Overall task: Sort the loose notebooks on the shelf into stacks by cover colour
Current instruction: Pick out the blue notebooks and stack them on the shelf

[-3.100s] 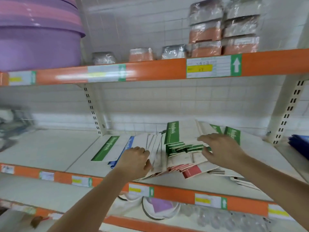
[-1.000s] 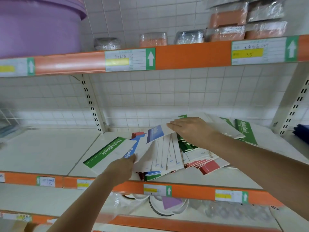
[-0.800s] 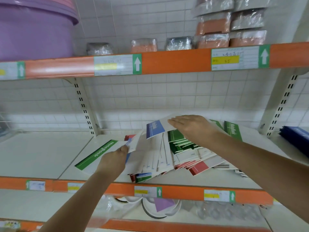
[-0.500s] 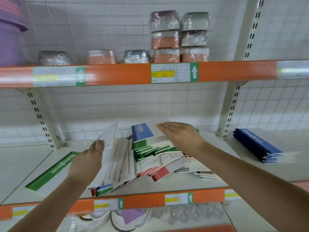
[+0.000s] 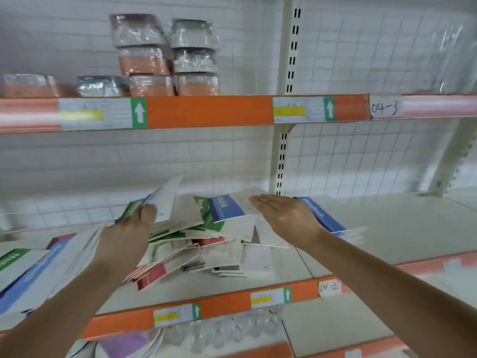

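A jumbled pile of loose notebooks (image 5: 196, 244) with green, red and blue cover bands lies on the middle shelf (image 5: 402, 228). My left hand (image 5: 126, 236) grips the lifted, fanned-up notebooks at the pile's left side, thumb over a white cover. My right hand (image 5: 286, 218) holds a blue-banded notebook (image 5: 227, 208) from above, fingers straight and pointing left, lifted over the pile. A stack of blue notebooks (image 5: 322, 215) lies just right of that hand. A green-banded notebook (image 5: 13, 259) and a blue one (image 5: 31, 275) lie at far left.
The shelf upright (image 5: 284, 151) stands behind the pile. Wrapped packs (image 5: 165, 55) sit on the upper shelf. The orange shelf lip (image 5: 219, 306) runs along the front, with glassware (image 5: 219, 334) and plates below. The shelf bay to the right of the blue stack is bare.
The view has swung right. My right hand has carried the blue-banded notebook rightward toward the blue stack. My left hand keeps holding the fanned notebooks up.
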The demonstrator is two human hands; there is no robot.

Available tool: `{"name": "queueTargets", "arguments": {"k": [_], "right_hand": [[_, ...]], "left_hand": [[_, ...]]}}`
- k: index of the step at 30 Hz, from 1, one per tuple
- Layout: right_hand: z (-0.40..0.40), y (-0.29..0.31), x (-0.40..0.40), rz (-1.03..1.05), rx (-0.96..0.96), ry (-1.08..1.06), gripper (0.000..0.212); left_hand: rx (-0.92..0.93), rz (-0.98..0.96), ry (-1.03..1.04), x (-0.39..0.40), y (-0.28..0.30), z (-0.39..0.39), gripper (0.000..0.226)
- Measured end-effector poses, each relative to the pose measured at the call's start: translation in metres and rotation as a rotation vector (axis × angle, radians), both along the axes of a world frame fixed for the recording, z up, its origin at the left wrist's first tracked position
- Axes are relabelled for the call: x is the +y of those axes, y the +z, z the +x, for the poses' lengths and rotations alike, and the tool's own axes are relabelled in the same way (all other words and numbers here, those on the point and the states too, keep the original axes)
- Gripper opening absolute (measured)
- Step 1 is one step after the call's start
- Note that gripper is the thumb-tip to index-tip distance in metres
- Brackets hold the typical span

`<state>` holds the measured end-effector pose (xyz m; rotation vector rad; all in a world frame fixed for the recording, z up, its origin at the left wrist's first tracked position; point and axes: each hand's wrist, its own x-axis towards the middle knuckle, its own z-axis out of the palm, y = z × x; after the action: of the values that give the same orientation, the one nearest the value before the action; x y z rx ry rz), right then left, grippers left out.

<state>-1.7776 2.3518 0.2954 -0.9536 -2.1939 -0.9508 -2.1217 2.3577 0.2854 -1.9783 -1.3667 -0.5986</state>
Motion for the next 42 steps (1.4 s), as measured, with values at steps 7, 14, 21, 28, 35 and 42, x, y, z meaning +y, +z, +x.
{"name": "queueTargets", "arguments": {"k": [7,14,21,28,35,42], "right_hand": [[0.114,-0.009,-0.005,0.044,0.029,0.049,0.038],[0.213,-0.019,-0.006,-0.02,0.056,-0.012,0.05],[0.283,-0.039,0.01,-0.144,0.099,-0.105,0.054],[0.309,-0.063,0.042,-0.37,0.077,-0.172,0.066],[0.31,-0.074,0.052,-0.803,-0.046,-0.261,0.046],[0.307,-0.067,0.055,-0.842,-0.103,-0.27,0.039]], "left_hand": [[0.104,0.116,-0.069,-0.003,0.006,0.113,0.032],[0.196,0.22,-0.116,-0.001,-0.008,0.216,0.027],[0.142,0.151,-0.153,-0.003,-0.025,0.298,0.059],[0.127,0.11,-0.162,0.014,-0.041,0.338,0.047],[0.193,0.027,-0.13,0.019,-0.04,0.368,0.035],[0.239,-0.112,-0.133,0.033,-0.043,0.417,0.042]]}}
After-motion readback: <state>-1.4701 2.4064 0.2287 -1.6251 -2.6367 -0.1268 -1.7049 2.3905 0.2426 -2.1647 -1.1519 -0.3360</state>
